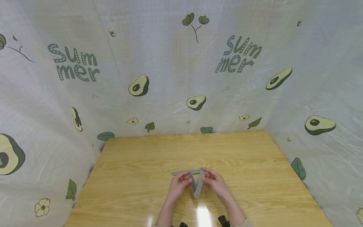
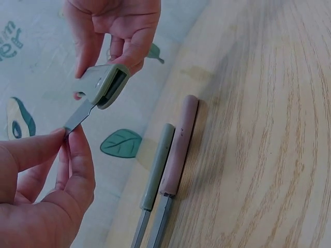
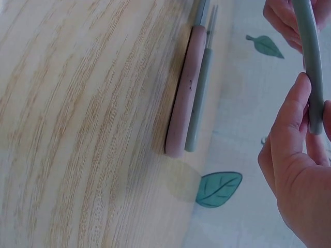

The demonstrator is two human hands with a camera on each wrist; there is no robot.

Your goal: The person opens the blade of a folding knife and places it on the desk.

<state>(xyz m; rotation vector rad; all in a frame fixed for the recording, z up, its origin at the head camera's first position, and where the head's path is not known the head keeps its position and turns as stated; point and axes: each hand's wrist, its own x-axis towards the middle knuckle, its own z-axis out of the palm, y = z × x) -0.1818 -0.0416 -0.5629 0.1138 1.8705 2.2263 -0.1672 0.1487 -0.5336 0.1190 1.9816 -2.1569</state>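
Observation:
A folding knife with a pale green handle (image 1: 199, 186) is held above the table, its blade (image 1: 193, 182) swung partly out so the two form a V. My left hand (image 1: 178, 186) pinches the blade between thumb and fingers, as the left wrist view shows close up. On the other side, my right hand (image 1: 217, 185) grips the handle near its free end. The right wrist view shows the handle (image 3: 310, 57) edge-on between thumb and fingers of that hand. The hinge points down toward me in the head view.
Beyond the hands, a pink-handled utensil (image 2: 179, 147) and a slimmer green-handled one (image 2: 158, 168) with metal ends lie side by side on the wooden table (image 1: 136, 179). A printed curtain (image 1: 170, 63) surrounds the table's back and sides.

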